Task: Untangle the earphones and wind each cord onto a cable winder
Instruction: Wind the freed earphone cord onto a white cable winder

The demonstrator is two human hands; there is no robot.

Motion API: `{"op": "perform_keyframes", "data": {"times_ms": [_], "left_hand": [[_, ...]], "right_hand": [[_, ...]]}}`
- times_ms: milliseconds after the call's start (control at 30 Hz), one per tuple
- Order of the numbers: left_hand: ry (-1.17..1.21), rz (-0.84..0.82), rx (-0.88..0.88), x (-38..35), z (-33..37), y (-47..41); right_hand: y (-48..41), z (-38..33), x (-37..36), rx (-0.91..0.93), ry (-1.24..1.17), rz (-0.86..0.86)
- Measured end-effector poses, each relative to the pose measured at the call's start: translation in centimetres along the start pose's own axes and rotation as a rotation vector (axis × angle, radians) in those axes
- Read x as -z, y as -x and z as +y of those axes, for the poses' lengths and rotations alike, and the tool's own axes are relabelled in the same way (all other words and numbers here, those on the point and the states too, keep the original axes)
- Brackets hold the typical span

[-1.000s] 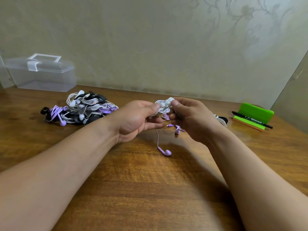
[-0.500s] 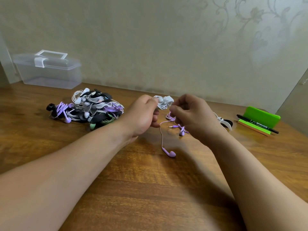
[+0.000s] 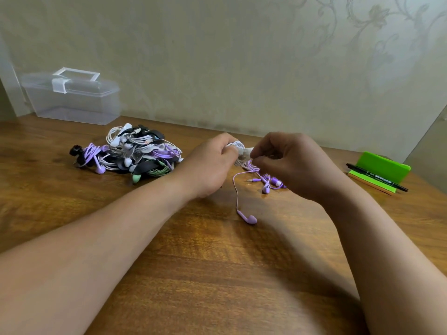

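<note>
One wooden table point(image 3: 217, 274) spreads before us, with a clear plastic box point(image 3: 72, 100) at its far left against the wall. Near the box lies a pile of tangled earphones point(image 3: 130, 153). Our left hand point(image 3: 208, 165) curls round a white cord bundle point(image 3: 243, 152) at the table's middle, while our right hand point(image 3: 290, 163) pinches its right end. A green stand point(image 3: 382, 168) sits far right, a black pen point(image 3: 377, 177) resting on it. A purple earbud point(image 3: 249, 218) lies on the table, its cord running up between our hands.
</note>
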State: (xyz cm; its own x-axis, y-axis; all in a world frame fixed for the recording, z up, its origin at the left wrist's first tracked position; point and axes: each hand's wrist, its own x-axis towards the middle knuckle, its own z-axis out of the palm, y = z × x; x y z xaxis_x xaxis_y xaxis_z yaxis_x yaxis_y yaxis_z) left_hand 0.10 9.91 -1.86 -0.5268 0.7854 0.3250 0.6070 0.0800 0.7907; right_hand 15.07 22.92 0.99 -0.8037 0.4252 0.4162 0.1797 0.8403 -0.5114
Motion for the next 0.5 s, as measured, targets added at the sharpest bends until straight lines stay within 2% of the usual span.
{"op": "perform_keyframes", "data": {"times_ms": [200, 333, 500], "left_hand": [[0.009, -0.093, -0.006, -0.6, -0.1, 0.4], [0.041, -0.123, -0.001, -0.3, 0.2, 0.5], [0.046, -0.163, -0.014, 0.1, 0.3, 0.5]], "right_hand": [[0.2, -0.4, 0.0, 0.040, -0.022, -0.109], [0.1, -0.2, 0.5, -0.038, -0.157, -0.174], [0.0, 0.4, 1.0, -0.006, -0.137, -0.064]]}}
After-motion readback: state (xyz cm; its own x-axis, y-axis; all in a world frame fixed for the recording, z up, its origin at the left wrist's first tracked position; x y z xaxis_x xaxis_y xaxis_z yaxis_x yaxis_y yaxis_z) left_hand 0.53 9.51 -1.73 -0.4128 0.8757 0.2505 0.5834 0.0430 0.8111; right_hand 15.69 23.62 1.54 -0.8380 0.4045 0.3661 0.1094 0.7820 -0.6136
